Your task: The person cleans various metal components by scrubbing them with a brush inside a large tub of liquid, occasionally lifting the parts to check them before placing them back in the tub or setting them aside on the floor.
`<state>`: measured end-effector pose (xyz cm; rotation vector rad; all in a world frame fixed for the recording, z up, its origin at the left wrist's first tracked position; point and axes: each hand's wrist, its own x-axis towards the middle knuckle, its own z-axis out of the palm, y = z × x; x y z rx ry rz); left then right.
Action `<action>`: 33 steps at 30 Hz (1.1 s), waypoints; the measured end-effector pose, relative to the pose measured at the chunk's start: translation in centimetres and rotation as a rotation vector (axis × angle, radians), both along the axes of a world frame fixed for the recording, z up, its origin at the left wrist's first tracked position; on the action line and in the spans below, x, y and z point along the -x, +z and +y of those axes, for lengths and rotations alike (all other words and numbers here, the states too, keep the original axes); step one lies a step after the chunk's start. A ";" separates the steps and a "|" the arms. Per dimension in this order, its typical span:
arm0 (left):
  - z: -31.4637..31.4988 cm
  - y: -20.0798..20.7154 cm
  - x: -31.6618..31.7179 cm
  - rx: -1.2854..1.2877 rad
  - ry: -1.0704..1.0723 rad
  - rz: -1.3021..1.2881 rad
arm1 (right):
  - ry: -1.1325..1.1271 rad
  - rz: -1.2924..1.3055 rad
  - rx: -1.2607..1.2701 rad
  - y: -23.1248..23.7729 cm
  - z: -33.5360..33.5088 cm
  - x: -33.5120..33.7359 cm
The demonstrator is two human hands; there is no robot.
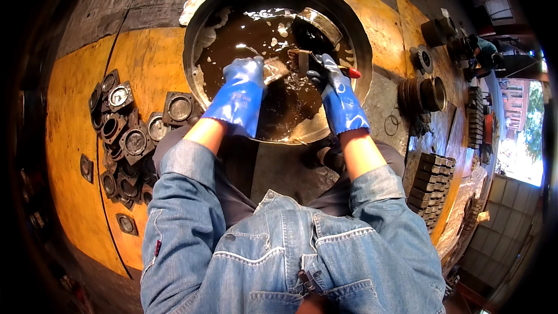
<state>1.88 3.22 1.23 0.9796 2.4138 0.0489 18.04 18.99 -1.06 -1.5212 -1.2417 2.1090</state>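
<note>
A wide round metal basin [365,75] of dark, foamy liquid [232,29] stands before me, and both my blue-gloved hands are over it. My left hand [243,75] is closed at the middle of the basin, beside a wet, tan-grey blocky piece [275,70] that it seems to hold. My right hand [336,84] is wrapped round a tool with a red handle end [353,74]. The tool's brownish head [300,60] points left toward that piece; its exact kind is unclear. At the basin's far right a curved metal part [318,25] rests partly in the liquid.
Left of me, several square metal parts with round openings [135,141] lie heaped on the yellow floor plates [70,134]. Ring-shaped parts [423,94] and stacked dark blocks [431,189] stand at right. Farther off at upper right is another person [485,52].
</note>
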 end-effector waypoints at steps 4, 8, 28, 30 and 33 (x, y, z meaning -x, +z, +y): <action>-0.7 -2.0 -0.4 -0.083 -0.090 0.087 | -0.076 0.069 0.069 -0.4 -1.6 -0.8; -1.3 -1.7 -0.5 -0.068 -0.084 0.090 | 0.386 0.098 -0.439 0.5 -2.6 -3.0; -3.8 -0.3 3.3 -0.818 0.461 -0.531 | 0.297 0.252 -0.206 0.5 -0.9 -1.5; -4.7 -1.2 4.2 -0.891 0.549 -0.715 | 0.221 0.340 -0.152 2.1 -1.2 -1.2; -5.0 -0.3 4.0 -0.905 0.754 -0.881 | 0.131 0.193 -0.101 0.1 -0.9 -1.0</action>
